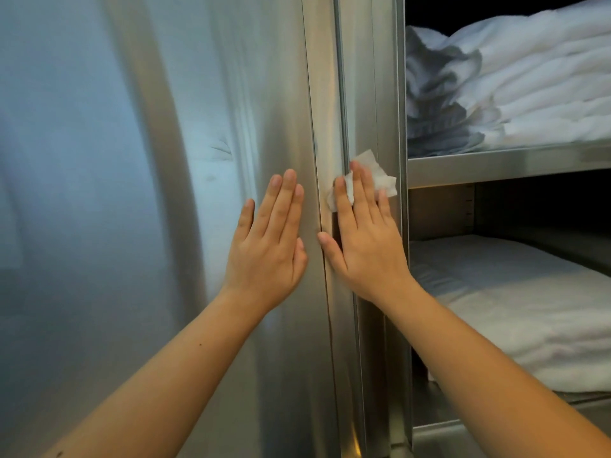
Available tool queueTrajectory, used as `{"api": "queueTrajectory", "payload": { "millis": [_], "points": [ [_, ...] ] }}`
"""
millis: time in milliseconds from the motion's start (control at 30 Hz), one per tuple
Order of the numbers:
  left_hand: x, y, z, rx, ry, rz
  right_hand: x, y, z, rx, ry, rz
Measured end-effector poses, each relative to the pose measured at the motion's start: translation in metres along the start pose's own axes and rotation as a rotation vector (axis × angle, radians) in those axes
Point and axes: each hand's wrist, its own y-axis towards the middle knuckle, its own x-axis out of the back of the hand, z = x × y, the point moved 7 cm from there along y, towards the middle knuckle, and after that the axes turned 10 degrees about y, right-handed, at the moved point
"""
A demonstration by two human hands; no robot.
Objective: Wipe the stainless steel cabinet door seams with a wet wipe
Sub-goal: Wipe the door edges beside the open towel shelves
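A tall stainless steel cabinet door (198,160) fills the left half of the head view. Its vertical seam (317,166) runs down the middle, beside a narrow steel frame post (386,110). My left hand (271,239) lies flat on the door just left of the seam, fingers together and pointing up, holding nothing. My right hand (360,233) lies flat just right of the seam and presses a crumpled white wet wipe (380,175) against the steel under its fingers. The wipe sticks out above and to both sides of the fingertips.
To the right the cabinet stands open. A steel shelf (496,163) carries a pile of folded white towels (529,87). Below it a second stack of white linen (515,309) rests on a lower shelf. The inside back is dark.
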Motion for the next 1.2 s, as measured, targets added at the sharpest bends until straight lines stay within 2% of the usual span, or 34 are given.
{"api": "queueTrajectory", "payload": {
  "millis": [267,533,833,1033,1200],
  "points": [
    [-0.001,0.0,0.0,0.005,0.0,-0.009,-0.016,-0.065,0.007,0.013,0.015,0.067],
    [-0.001,-0.001,0.0,0.008,0.005,-0.015,-0.002,0.005,-0.004,0.014,0.012,0.017],
    [-0.004,-0.001,0.001,0.005,-0.006,-0.007,-0.019,-0.069,0.009,-0.018,0.023,0.044],
    [-0.003,-0.001,0.001,0.012,-0.02,0.036,-0.008,-0.023,0.002,-0.057,0.025,0.025],
    [0.001,-0.008,-0.012,0.014,-0.085,0.055,-0.009,-0.03,0.002,-0.051,0.024,0.077]
  ]
}}
